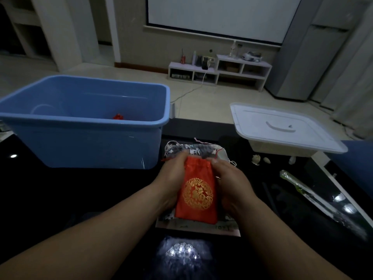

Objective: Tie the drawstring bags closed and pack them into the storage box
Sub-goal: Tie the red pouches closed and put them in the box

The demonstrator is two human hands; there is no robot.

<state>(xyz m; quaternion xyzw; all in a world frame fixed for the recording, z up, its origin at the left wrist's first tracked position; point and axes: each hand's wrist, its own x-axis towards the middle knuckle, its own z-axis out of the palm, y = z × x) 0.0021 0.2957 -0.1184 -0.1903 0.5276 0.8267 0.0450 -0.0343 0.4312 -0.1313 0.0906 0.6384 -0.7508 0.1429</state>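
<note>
Left hand [173, 177] and right hand [231, 183] clamp the red bag [196, 197] between them, its mouth pointing away. The box [84, 146] stands ahead to the left, nearer the left hand.

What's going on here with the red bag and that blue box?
A person holds a red drawstring bag in both hands, left hand and right hand gripping its sides near its neck, above a pile of patterned bags on the dark table. The blue storage box stands open to the left with something red already inside. This bag is not yet packed.
</note>
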